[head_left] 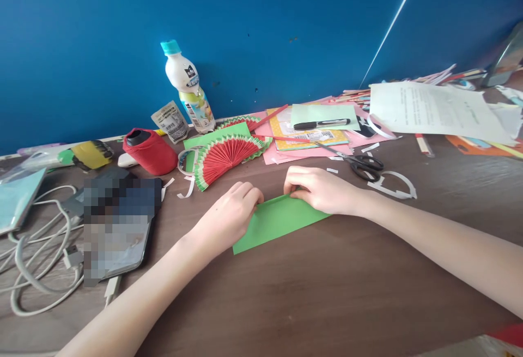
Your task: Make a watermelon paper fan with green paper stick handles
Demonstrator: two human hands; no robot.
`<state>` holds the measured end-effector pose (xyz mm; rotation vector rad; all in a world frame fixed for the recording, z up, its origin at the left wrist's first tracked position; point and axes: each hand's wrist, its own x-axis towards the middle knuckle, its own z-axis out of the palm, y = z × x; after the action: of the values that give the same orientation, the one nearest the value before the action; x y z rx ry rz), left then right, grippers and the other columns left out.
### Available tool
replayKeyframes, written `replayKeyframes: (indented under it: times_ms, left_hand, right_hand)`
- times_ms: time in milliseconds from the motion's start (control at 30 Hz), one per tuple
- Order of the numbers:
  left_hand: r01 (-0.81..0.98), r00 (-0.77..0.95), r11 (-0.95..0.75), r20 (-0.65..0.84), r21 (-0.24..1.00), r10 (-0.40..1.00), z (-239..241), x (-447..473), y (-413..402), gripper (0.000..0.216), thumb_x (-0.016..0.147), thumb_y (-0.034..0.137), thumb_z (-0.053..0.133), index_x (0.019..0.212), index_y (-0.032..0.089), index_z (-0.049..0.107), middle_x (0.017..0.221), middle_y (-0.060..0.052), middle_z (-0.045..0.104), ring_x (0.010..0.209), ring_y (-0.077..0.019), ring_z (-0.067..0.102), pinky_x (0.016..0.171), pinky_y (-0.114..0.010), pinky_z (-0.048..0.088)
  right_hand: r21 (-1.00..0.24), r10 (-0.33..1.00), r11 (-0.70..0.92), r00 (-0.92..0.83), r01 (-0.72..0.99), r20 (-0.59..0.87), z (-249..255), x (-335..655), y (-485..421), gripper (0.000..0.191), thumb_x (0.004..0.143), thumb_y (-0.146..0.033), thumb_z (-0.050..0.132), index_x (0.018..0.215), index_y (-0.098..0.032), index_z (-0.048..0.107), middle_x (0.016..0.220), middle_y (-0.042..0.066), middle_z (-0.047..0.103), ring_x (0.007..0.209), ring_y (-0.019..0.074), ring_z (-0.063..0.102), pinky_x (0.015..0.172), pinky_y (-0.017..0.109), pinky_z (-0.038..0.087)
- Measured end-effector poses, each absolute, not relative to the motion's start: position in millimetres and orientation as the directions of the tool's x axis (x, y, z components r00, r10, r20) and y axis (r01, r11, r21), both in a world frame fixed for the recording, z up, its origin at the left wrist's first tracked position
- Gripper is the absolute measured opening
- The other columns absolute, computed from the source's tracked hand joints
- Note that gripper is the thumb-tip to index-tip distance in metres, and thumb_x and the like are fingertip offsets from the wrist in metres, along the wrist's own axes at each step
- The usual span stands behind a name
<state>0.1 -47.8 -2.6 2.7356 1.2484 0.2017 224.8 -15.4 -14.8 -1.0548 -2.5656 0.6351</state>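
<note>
A sheet of green paper [278,222] lies on the brown table in front of me, its far edge between my two hands. My left hand [232,212] is closed on the far left part of that edge, fingertips curled over the paper. At the far right part, my right hand [316,189] pinches the same edge between thumb and fingers. A narrow fold seems to run along the edge between them. Just beyond my left hand rests a pleated red and green paper fan [229,158], patterned like a watermelon slice.
Black-handled scissors [362,165] and white paper scraps [394,185] lie beyond my right arm. Behind are a black marker [321,124], coloured papers [281,150] and a printed sheet [433,109]. A bottle [190,92] stands by the blue wall. A phone [126,237] and white cables [24,270] lie left.
</note>
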Motion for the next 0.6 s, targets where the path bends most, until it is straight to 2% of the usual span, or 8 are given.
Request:
replayKeyframes:
  times_ms: [133, 233, 400, 600]
  left_hand:
    - [0.712, 0.702, -0.697, 0.061, -0.086, 0.71, 0.7, 5.8, -55.5, 0.028, 0.076, -0.003, 0.031, 0.078, 0.015, 0.051, 0.081, -0.006, 0.052, 0.074, -0.0182, 0.046, 0.065, -0.03, 0.043]
    - [0.696, 0.714, -0.707, 0.029, -0.126, 0.699, 5.1, 7.9, -59.5, 0.031, 0.071, -0.006, 0.031, 0.077, 0.016, 0.051, 0.081, -0.006, 0.051, 0.072, -0.0181, 0.045, 0.06, -0.03, 0.042]
    - [0.713, 0.701, -0.701, -0.006, 0.012, 0.713, 5.5, 4.5, -58.0, 0.031, 0.073, -0.005, 0.031, 0.079, 0.017, 0.052, 0.082, -0.004, 0.053, 0.072, -0.0158, 0.047, 0.063, -0.027, 0.041]
    - [0.748, 0.631, -0.615, 0.02, 0.251, 0.775, 2.2, 3.0, -52.1, 0.019, 0.086, 0.013, 0.035, 0.082, 0.019, 0.052, 0.079, -0.001, 0.055, 0.074, -0.0145, 0.052, 0.065, -0.026, 0.041]
  right_hand:
    - [-0.301, 0.658, 0.746, -0.727, 0.594, 0.196, -18.6, 226.2, -16.4, 0.019, 0.084, -0.011, 0.04, 0.077, -0.017, 0.057, 0.08, 0.002, 0.05, 0.056, 0.0091, 0.039, 0.05, 0.023, 0.024]
    - [-0.251, 0.622, 0.778, -0.76, 0.576, 0.186, -15.7, 227.2, -16.3, 0.021, 0.084, -0.011, 0.04, 0.074, -0.017, 0.058, 0.075, 0.002, 0.048, 0.054, 0.0091, 0.035, 0.048, 0.023, 0.021]
    - [-0.386, 0.615, 0.75, -0.781, 0.537, 0.11, -7.0, 230.2, -14.5, 0.021, 0.084, -0.012, 0.042, 0.073, -0.016, 0.059, 0.076, 0.002, 0.048, 0.06, 0.0097, 0.043, 0.052, 0.022, 0.028]
    - [-0.548, 0.673, 0.63, -0.739, 0.55, 0.032, -8.5, 232.0, -12.1, 0.009, 0.079, -0.014, 0.048, 0.078, -0.018, 0.057, 0.08, 0.001, 0.053, 0.061, 0.0093, 0.046, 0.054, 0.022, 0.031]
